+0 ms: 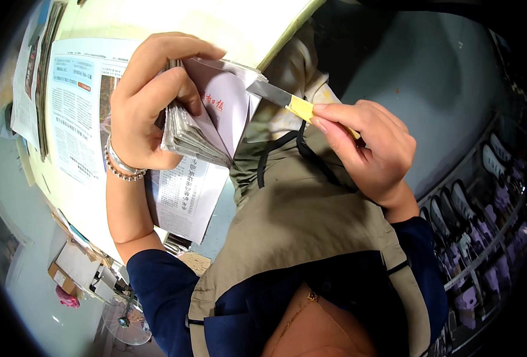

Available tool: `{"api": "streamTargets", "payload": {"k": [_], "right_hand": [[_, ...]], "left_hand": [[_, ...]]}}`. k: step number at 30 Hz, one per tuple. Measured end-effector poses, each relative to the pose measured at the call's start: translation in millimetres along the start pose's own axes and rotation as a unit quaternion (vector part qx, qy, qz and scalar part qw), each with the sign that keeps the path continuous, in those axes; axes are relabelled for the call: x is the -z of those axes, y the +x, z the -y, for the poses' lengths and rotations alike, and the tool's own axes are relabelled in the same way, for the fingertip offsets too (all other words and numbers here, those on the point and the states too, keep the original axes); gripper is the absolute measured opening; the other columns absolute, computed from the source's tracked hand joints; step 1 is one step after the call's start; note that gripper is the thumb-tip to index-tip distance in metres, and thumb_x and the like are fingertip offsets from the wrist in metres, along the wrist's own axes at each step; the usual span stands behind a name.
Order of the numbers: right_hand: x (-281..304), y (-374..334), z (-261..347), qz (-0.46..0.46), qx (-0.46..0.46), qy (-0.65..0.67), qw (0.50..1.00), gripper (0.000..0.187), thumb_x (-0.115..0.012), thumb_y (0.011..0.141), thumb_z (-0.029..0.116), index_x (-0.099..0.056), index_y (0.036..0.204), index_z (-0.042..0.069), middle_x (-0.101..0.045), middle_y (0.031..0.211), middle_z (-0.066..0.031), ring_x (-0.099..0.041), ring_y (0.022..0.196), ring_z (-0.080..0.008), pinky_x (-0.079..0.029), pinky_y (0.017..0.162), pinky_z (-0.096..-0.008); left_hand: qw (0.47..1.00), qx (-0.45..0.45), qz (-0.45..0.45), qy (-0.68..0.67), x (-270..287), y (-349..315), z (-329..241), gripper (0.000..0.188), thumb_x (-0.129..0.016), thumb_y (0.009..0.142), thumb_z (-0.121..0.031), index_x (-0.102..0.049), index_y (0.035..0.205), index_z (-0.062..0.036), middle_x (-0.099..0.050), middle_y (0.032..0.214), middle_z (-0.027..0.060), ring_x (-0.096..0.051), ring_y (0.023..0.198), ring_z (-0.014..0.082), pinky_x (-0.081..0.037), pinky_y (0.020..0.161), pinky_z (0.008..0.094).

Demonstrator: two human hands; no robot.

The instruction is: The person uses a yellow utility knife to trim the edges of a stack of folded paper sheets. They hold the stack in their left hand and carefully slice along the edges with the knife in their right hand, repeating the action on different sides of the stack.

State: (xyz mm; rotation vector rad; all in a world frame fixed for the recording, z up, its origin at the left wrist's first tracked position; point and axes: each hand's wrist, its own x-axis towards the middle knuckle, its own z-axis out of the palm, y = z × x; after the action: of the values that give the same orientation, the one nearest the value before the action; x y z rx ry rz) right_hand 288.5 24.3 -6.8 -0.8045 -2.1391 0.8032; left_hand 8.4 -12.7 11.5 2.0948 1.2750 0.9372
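Observation:
My left hand (144,104), with two bracelets at its wrist, is closed round a thick folded wad of newspaper (234,101). The wad's layered grey edges fan out below my fingers, and its smooth pinkish outer sheet with red print faces right. In my right hand (379,146) is a knife (275,95) with a flat grey blade and a yellow-wrapped handle, pinched between thumb and fingers. The blade points up and left, its tip at the wad's right edge; whether it is inside a fold I cannot tell.
Under my left arm a printed newspaper (76,128) is spread on a pale table (216,24). More stacked paper (46,77) lies at the far left. Shoes fill a rack (477,238) at the right. A fan (124,321) and boxes (82,268) stand lower left.

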Motion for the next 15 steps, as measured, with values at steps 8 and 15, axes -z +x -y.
{"api": "streamTargets", "payload": {"k": [8, 15], "right_hand": [[5, -1, -5, -0.014, 0.002, 0.019, 1.000, 0.016, -0.079, 0.074, 0.000, -0.072, 0.088, 0.001, -0.067, 0.071, -0.0088, -0.058, 0.054, -0.0189, -0.043, 0.049, -0.0277], [15, 0, -10, -0.032, -0.092, 0.095, 0.991, 0.016, -0.078, 0.076, -0.001, -0.074, 0.092, 0.001, -0.066, 0.068, -0.0056, -0.055, 0.054, -0.0105, -0.038, 0.047, -0.0226]], "left_hand": [[0.991, -0.070, 0.063, 0.094, 5, 0, 8, 0.070, -0.059, 0.072, -0.075, -0.049, 0.065, -0.0063, -0.071, 0.102, 0.0241, -0.066, 0.105, 0.0421, -0.043, 0.100, 0.0580], [0.983, -0.106, 0.040, 0.141, 2, 5, 1, 0.027, -0.067, 0.076, -0.033, -0.058, 0.069, -0.0087, -0.074, 0.100, 0.0156, -0.070, 0.101, 0.0326, -0.051, 0.092, 0.0489]]}}
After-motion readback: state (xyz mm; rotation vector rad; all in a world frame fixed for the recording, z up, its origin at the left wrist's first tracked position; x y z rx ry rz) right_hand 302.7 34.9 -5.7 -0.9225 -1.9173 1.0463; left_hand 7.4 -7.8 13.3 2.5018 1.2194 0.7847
